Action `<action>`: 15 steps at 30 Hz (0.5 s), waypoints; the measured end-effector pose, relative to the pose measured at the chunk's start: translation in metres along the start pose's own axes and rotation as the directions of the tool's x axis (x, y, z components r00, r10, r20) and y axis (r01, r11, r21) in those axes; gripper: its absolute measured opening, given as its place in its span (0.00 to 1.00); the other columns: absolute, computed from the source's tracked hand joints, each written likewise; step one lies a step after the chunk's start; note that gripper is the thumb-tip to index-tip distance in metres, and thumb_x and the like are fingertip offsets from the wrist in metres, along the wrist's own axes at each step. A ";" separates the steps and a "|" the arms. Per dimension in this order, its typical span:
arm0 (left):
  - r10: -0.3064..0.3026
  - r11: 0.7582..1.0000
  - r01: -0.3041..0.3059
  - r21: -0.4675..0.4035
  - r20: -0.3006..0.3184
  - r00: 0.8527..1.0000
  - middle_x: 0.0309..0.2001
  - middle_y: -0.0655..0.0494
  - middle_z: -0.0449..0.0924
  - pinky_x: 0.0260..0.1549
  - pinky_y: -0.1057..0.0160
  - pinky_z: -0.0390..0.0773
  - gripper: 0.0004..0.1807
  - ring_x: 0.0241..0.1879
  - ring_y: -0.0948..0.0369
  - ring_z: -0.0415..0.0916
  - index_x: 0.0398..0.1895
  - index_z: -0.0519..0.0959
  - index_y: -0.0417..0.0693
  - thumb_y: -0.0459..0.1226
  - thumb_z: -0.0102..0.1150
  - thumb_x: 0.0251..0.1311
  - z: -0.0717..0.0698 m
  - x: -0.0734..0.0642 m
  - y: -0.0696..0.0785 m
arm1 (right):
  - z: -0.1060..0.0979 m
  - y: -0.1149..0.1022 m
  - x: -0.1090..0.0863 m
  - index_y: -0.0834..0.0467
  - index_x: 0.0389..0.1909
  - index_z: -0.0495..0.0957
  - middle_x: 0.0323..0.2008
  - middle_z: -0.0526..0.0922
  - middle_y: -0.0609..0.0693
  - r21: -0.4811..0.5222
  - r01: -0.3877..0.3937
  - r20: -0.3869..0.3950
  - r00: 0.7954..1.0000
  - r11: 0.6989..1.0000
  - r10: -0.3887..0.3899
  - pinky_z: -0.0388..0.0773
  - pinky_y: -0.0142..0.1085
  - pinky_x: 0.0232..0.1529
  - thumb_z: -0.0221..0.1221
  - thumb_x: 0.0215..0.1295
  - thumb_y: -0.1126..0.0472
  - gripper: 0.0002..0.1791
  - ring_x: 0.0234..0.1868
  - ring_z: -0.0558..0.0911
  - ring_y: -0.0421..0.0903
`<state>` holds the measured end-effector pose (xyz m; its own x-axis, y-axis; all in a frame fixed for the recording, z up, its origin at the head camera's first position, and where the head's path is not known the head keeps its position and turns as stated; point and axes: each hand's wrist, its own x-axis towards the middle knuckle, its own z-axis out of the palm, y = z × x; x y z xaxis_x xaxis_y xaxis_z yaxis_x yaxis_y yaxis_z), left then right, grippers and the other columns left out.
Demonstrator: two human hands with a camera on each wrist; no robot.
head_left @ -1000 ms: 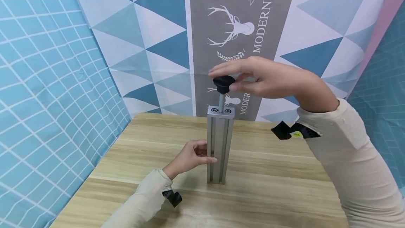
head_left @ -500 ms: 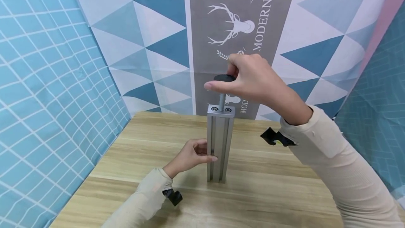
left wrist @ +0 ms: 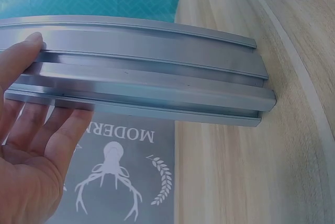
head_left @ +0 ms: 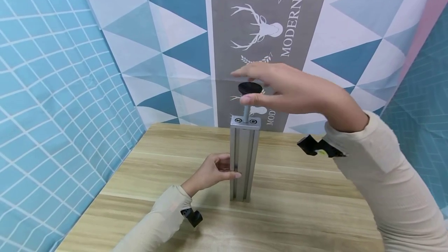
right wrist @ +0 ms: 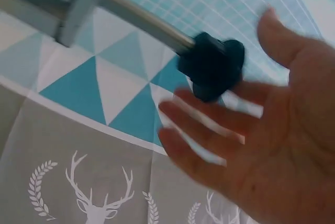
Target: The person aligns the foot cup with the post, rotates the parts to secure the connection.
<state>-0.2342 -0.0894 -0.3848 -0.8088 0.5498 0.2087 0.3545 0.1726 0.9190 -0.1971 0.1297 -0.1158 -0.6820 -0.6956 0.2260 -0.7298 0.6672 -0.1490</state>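
An aluminium profile (head_left: 244, 153) stands upright on the wooden table (head_left: 301, 189). My left hand (head_left: 211, 172) grips it below the middle, thumb on the near face and fingers behind, as the left wrist view also shows along its grooved side (left wrist: 172, 85). Two screws hold an end plate (head_left: 246, 126) on top, and a metal rod (head_left: 246, 112) rises from it to a black lobed knob (head_left: 250, 88). Around this knob my right hand (head_left: 297, 90) is spread with loose fingers. The right wrist view has the thumb clear of the lobed knob (right wrist: 212, 67) and the fingers extended beside it.
A printed cloth (head_left: 182, 49) with triangles and deer heads hangs behind the table. Blue checked cloth (head_left: 63, 100) closes off the left side, and a teal cloth (head_left: 416, 127) hangs at the right. Each wrist carries a black camera mount (head_left: 191, 217).
My right hand turned inward over the knob half a second ago, then swung back outward with its fingers loosened. My left hand and the profile have stayed in place.
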 end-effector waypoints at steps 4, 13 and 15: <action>0.001 1.000 -0.001 -0.010 0.004 1.000 0.42 0.48 0.84 0.38 0.63 0.80 0.20 0.41 0.59 0.82 0.51 0.80 0.43 0.34 0.69 0.53 0.001 0.000 -0.001 | -0.009 0.006 -0.002 0.53 0.71 0.61 0.71 0.60 0.47 -0.011 0.183 0.089 0.979 0.983 -0.182 0.61 0.48 0.65 0.53 0.71 0.57 0.28 0.71 0.59 0.45; 0.006 1.000 -0.006 -0.006 0.002 1.000 0.43 0.48 0.84 0.38 0.63 0.80 0.19 0.41 0.59 0.82 0.50 0.80 0.43 0.34 0.69 0.53 0.000 0.000 -0.001 | -0.006 0.002 0.008 0.57 0.46 0.83 0.37 0.84 0.47 -0.039 0.047 -0.058 0.997 0.998 -0.049 0.75 0.39 0.40 0.62 0.65 0.53 0.15 0.35 0.80 0.43; 0.006 1.000 -0.006 -0.011 0.004 1.000 0.43 0.48 0.84 0.38 0.63 0.80 0.20 0.41 0.59 0.82 0.50 0.81 0.43 0.34 0.69 0.53 0.000 0.000 -0.001 | -0.001 -0.001 0.011 0.57 0.36 0.82 0.26 0.81 0.48 -0.071 -0.043 -0.120 0.992 0.997 0.034 0.71 0.39 0.34 0.62 0.62 0.45 0.18 0.27 0.77 0.44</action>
<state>-0.2345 -0.0901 -0.3860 -0.8048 0.5542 0.2126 0.3540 0.1607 0.9213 -0.2038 0.1211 -0.1126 -0.6960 -0.6352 0.3347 -0.6947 0.7137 -0.0902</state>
